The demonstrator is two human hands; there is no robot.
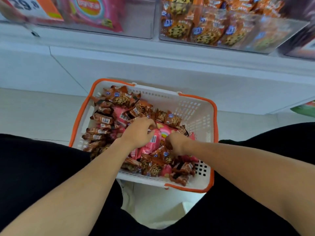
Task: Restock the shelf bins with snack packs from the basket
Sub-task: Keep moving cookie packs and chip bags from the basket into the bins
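While the person crouches with black-clad knees [42, 167] on either side, both bare forearms reach down into a white plastic basket [196, 113] with an orange rim, which sits on the pale floor [34, 113] between the legs. Heaped inside it are snack packs: brown cookie packs [119, 99] printed with chocolate-chip biscuits, slim brown bar packs [102, 119] along its left side, and pink packs among them. At the middle of the heap, the left hand [139, 132] lies knuckles-up on a large pink pack [153, 142], its fingers curled down over the pack's far edge. Just to the right, the right hand [177, 143] has its fingers bent tightly into the pile at the same pink pack's right edge; whether they pinch that pack or a brown one beside it cannot be told. Beyond the basket stands the white base of the shelf unit [170, 65]. Above it sit clear shelf bins: the left bin [136, 23] holds a pink pack and is mostly bare, and the right bin [213, 28] is filled with upright cookie packs. An orange and white price sign [34, 7] shows at the upper left, blurred.
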